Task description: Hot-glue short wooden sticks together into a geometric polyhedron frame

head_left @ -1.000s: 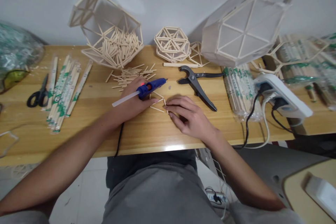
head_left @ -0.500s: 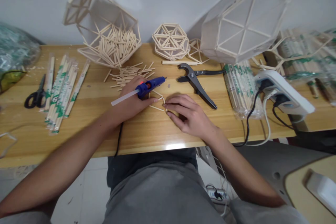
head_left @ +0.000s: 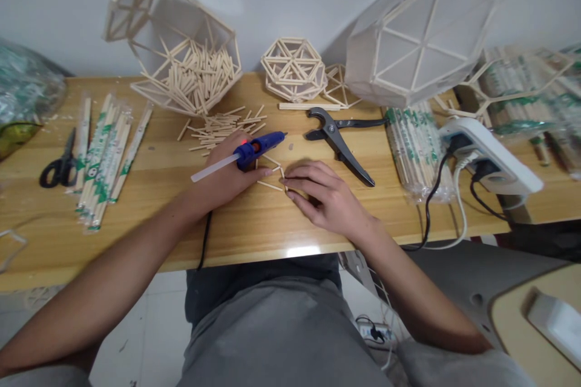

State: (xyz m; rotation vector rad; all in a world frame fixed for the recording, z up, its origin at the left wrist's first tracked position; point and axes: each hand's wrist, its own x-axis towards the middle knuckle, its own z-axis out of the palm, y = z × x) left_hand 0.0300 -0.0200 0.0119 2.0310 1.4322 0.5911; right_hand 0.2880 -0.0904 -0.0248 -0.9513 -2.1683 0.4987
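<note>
My left hand (head_left: 227,172) is closed around a blue hot glue gun (head_left: 258,150), whose nozzle points up and to the right. A clear glue stick (head_left: 215,167) juts from the gun's rear. Under and beside the gun lies a small frame of short wooden sticks (head_left: 270,185) on the table. My right hand (head_left: 320,193) rests on the table right of this frame, its thumb and fingertips pinching a short stick (head_left: 282,173) at the frame's right side. Part of the frame is hidden by my left hand.
Loose cut sticks (head_left: 222,128) lie behind my left hand, near a stick-filled lattice basket (head_left: 200,75). Black pliers (head_left: 338,142) lie to the right, wrapped chopsticks (head_left: 417,151) and a power strip (head_left: 492,154) beyond. Scissors (head_left: 61,166) and more wrapped chopsticks (head_left: 102,163) sit left.
The view has shifted very slightly. Both hands, the glue gun and the small stick frame keep nearly the same positions.
</note>
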